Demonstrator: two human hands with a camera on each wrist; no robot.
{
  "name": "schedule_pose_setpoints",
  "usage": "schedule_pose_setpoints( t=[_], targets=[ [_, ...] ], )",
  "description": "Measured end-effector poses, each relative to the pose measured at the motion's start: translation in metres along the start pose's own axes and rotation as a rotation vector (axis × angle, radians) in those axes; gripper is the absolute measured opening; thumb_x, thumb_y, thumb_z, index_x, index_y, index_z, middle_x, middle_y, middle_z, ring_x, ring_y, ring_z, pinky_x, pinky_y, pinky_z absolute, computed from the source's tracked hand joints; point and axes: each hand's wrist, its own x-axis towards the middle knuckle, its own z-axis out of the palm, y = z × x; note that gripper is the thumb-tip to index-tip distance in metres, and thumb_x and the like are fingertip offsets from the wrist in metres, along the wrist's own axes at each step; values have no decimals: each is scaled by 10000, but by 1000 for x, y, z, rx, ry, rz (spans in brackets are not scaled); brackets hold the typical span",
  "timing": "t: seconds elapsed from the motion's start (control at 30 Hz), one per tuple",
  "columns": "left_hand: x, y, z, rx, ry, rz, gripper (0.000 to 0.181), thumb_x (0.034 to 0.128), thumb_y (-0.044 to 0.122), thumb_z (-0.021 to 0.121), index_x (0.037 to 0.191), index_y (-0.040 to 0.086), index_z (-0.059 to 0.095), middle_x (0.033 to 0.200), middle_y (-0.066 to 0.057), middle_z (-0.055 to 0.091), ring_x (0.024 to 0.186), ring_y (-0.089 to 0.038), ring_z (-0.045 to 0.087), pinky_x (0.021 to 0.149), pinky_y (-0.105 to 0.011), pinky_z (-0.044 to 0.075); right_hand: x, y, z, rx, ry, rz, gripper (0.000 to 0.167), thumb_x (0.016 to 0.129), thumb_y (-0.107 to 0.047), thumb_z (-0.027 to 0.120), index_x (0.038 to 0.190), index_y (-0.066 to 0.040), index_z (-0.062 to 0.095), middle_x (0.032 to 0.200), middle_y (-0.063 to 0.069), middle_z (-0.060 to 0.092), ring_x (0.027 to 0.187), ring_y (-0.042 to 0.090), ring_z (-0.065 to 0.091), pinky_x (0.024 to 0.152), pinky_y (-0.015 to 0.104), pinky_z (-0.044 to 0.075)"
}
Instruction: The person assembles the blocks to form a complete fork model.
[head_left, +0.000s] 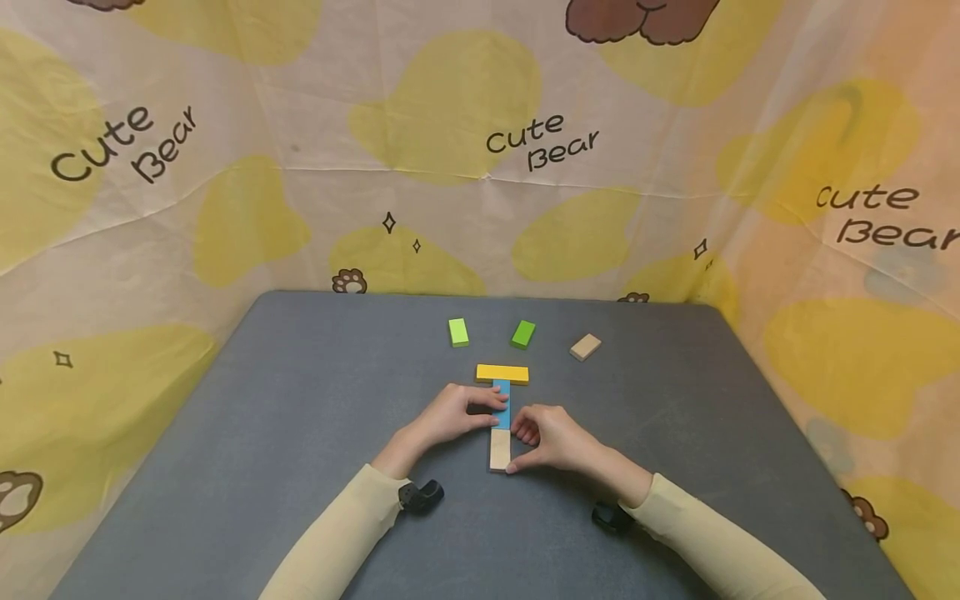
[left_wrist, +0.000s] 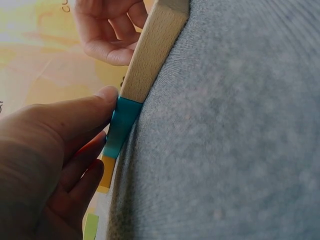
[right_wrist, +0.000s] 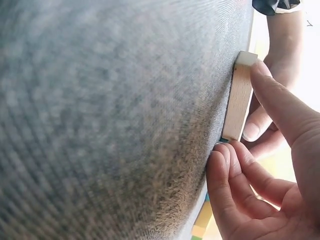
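Note:
A yellow block (head_left: pixel 502 374) lies crosswise at the far end of a blue block (head_left: pixel 502 408), and a wooden block (head_left: pixel 500 450) continues the line toward the near side. My left hand (head_left: pixel 452 414) is at the left of the blue block, thumb by its joint with the wood and fingertips at its side. At the right, my right hand (head_left: pixel 558 439) has its thumb at the wooden block's near corner. Its bent fingers rest by the wood-blue joint, as the right wrist view shows. Neither hand visibly grips a block.
Beyond the yellow block lie a light green block (head_left: pixel 458 332), a darker green block (head_left: pixel 522 334) and another wooden block (head_left: pixel 585 347). They are spread across the far part of the grey table (head_left: pixel 337 358). A patterned cloth (head_left: pixel 300 108) hangs behind and beside it.

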Motion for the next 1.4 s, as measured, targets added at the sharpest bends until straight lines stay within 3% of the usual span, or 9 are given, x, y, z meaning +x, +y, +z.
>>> schedule_pose_setpoints(
  t=[0.83, 1.4],
  targets=[
    [-1, 0, 1, -12, 11, 24, 280, 844, 196, 723, 1120, 146, 718, 1179, 60, 677, 1231, -72, 535, 1029, -335, 440, 0, 0, 0, 0, -5, 1, 505, 634, -452, 854, 960, -142, 623, 819, -79, 602, 733, 44, 566, 659, 180, 500],
    [-1, 0, 1, -9, 8, 8, 284, 844, 201, 724, 1126, 162, 717, 1181, 68, 675, 1232, -75, 536, 1034, -331, 435, 0, 1, 1, 2, -6, -1, 493, 637, -451, 853, 949, -145, 624, 812, -73, 602, 724, 43, 560, 651, 182, 498]
  ],
)
